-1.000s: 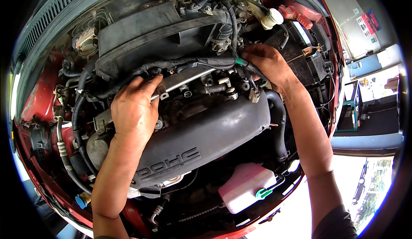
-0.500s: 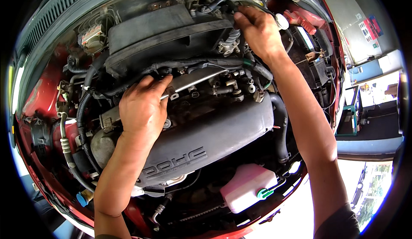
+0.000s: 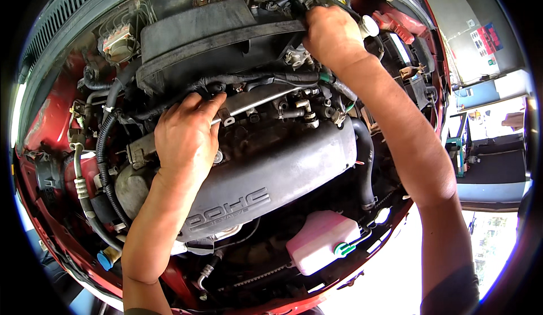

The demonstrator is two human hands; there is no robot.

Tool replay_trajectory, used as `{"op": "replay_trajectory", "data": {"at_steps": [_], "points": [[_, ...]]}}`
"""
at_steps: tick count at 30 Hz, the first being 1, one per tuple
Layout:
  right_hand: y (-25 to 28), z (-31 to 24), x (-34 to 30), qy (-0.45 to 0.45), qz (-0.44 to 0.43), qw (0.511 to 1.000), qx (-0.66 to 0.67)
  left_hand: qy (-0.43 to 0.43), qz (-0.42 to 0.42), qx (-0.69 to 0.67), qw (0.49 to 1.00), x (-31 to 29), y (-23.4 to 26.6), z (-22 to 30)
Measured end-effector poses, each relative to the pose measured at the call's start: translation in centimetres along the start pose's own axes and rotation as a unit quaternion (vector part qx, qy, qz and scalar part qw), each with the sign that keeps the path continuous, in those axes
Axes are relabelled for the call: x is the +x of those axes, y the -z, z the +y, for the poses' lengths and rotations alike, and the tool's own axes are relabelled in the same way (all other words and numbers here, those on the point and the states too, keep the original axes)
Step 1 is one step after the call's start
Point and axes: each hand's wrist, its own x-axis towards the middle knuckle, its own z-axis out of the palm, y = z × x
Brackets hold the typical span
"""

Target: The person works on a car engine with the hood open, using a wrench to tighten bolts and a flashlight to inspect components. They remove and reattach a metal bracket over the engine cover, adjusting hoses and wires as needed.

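My left hand [image 3: 186,137] reaches over the engine, fingers bent and closed round the left part of a silver metal rail [image 3: 263,103]. Its fingertips dip behind the rail, beside a black wiring harness [image 3: 249,80], and are partly hidden. Farther back, my right hand [image 3: 335,37] is at the right end of a black plastic air box [image 3: 195,46]. That hand is closed with the back of it turned up, so what its fingers hold is hidden. Below my left hand lies the grey engine cover [image 3: 277,173] with raised lettering.
A pink fluid tank with a green cap [image 3: 344,250] sits at the front. The black battery [image 3: 421,86] and a red plastic cover [image 3: 394,27] are at the right. Hoses [image 3: 102,156] and a blue cap [image 3: 106,260] line the left. A black hose [image 3: 366,162] runs right of the engine cover.
My right hand has rolled over, its fingers now out of sight, and the right elbow has swung outward to the right. The left hand keeps its place on the rail. The view has shifted slightly.
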Motion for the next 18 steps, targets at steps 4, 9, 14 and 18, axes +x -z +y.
{"op": "replay_trajectory", "data": {"at_steps": [4, 9, 14, 18], "points": [[-0.2, 3.1, 1.4, 0.073, -0.003, 0.995, 0.067, -0.011, 0.006, -0.011, 1.0, 0.0, -0.3, 0.0], [-4.0, 5.1, -3.3, -0.094, 0.034, 0.914, 0.394, 0.018, -0.013, 0.001, 1.0, -0.1, 0.0, -0.2], [-6.7, 5.2, -8.8, -0.301, -0.01, 0.784, 0.543, 0.015, 0.022, 0.01, 1.0, -0.6, -0.5, -0.7], [-7.4, 5.7, -7.7, -0.277, -0.21, 0.694, 0.631, 0.019, 0.023, 0.026, 0.999, -0.5, -0.8, -0.7]]}}
